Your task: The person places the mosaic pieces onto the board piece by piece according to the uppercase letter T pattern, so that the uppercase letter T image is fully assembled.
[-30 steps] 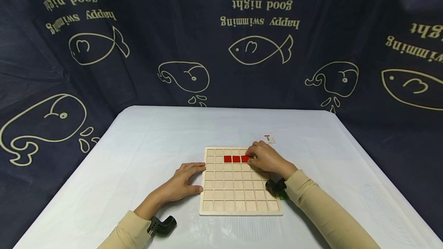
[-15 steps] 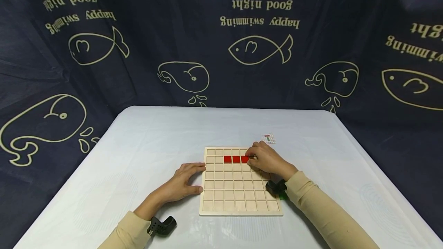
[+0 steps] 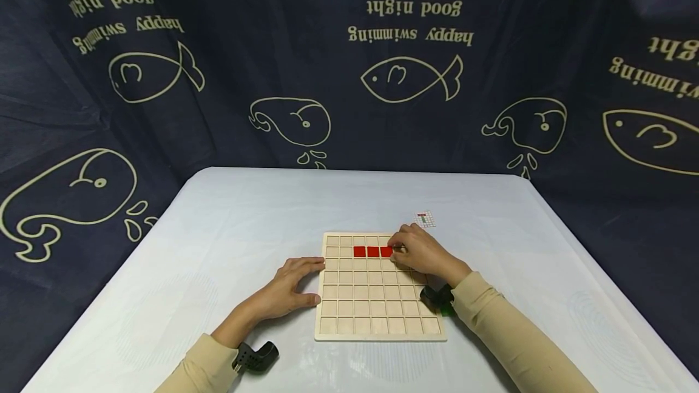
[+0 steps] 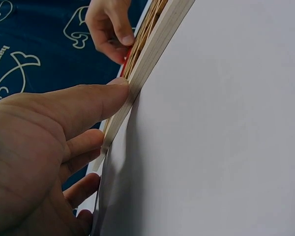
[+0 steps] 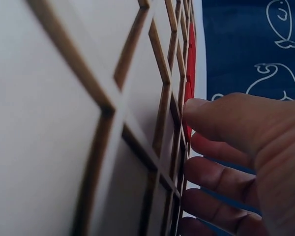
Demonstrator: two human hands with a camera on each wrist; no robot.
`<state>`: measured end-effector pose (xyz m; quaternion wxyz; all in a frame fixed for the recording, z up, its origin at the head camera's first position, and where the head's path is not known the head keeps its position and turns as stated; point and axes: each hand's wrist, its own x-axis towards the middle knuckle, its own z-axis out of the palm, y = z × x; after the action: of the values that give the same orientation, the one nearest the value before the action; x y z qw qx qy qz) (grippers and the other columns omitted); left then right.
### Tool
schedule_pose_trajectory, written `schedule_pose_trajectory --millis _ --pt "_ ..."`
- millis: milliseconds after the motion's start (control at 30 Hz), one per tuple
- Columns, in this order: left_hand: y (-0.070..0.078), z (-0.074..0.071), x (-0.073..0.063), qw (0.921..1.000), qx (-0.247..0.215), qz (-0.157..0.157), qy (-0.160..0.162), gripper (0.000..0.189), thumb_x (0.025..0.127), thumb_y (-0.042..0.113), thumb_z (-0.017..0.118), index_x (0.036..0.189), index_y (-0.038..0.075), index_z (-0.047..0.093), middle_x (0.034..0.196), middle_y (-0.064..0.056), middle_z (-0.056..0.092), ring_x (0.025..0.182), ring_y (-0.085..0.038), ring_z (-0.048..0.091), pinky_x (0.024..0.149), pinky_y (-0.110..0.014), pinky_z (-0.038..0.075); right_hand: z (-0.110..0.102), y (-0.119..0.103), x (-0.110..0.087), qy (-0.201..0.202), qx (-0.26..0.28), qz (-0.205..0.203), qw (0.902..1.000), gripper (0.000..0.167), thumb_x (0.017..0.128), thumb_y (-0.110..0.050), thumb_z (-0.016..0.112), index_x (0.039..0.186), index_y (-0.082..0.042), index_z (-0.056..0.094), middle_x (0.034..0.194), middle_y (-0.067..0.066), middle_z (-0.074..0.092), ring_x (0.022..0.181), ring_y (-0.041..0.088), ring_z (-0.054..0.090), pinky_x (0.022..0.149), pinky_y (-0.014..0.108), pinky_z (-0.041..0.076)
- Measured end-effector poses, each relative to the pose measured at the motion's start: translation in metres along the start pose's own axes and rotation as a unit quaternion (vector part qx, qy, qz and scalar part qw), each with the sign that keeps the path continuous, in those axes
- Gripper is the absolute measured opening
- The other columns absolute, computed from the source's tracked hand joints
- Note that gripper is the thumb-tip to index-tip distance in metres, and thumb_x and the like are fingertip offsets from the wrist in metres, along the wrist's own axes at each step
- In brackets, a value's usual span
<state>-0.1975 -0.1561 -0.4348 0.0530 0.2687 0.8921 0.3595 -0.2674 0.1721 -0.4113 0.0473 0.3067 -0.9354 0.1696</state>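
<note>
- Right hand (image 3: pixel 426 253), nearer, pinched right-end red tile (image 3: pixel 385 251).
- Red row (image 3: pixel 373 251) ran left-right on board (image 3: pixel 362 308).
- Left hand (image 3: pixel 284 288) lay spread at board's left edge.

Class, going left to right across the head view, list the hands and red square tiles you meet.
Left hand → leftmost red square tile → middle red square tile → rightmost red square tile → right hand.

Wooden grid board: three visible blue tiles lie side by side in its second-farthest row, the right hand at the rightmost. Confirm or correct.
Not blue: the head view shows three red tiles. The rest stands: they lie side by side in the wooden grid board's second-farthest row, the right hand at the rightmost.
</note>
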Motion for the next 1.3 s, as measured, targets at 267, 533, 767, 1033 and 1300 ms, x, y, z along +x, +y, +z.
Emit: schedule_pose_trajectory --millis 267,533,767,1033,1300 --pt "0.000 0.001 0.000 1.0000 0.003 0.001 0.003 0.062 0.082 0.030 0.071 0.137 0.011 0.048 0.148 -0.001 0.039 0.134 -0.029 0.030 0.104 -0.058 0.025 -0.005 -0.002 -0.004 0.009 -0.001 0.012 0.9999 0.025 0.083 -0.023 0.071 0.105 -0.011 0.071 0.091 0.002 0.061 0.079 0.013 0.045 0.069 0.029 0.039" --pt "-0.001 0.001 0.000 1.0000 0.000 -0.005 0.001 0.062 0.082 0.030 0.071 0.137 0.012 0.048 0.149 0.000 0.038 0.134 -0.028 0.029 0.104 -0.058 0.025 -0.015 -0.005 -0.013 0.016 0.002 0.034 0.9993 0.028 0.085 -0.021 0.068 0.110 -0.009 0.068 0.099 0.004 0.062 0.091 0.019 0.053 0.076 0.036 0.045" --pt "0.000 0.001 0.000 1.0000 0.003 -0.003 0.003 0.062 0.082 0.030 0.071 0.137 0.012 0.048 0.149 0.001 0.038 0.134 -0.028 0.030 0.104 -0.059 0.026 -0.020 -0.006 -0.021 0.024 0.005 0.043 0.9988 0.028 0.086 -0.023 0.067 0.110 -0.009 0.067 0.100 0.003 0.061 0.093 0.021 0.054 0.075 0.036 0.046" --pt "-0.001 0.001 0.000 1.0000 0.002 0.000 0.002 0.062 0.082 0.031 0.071 0.137 0.012 0.048 0.148 0.000 0.039 0.134 -0.028 0.030 0.103 -0.059 0.026 -0.023 -0.003 -0.030 0.038 0.011 0.050 0.9979 0.030 0.087 -0.026 0.067 0.112 -0.010 0.067 0.106 0.005 0.061 0.098 0.022 0.054 0.079 0.041 0.048" --pt "0.000 0.001 0.000 1.0000 -0.001 -0.001 0.002 0.062 0.082 0.031 0.071 0.137 0.012 0.048 0.149 0.000 0.038 0.133 -0.028 0.031 0.103 -0.058 0.026 -0.025 0.003 -0.040 0.042 0.014 0.055 0.9975 0.030 0.087 -0.026 0.066 0.113 -0.011 0.066 0.110 0.005 0.061 0.103 0.025 0.053 0.083 0.045 0.047"
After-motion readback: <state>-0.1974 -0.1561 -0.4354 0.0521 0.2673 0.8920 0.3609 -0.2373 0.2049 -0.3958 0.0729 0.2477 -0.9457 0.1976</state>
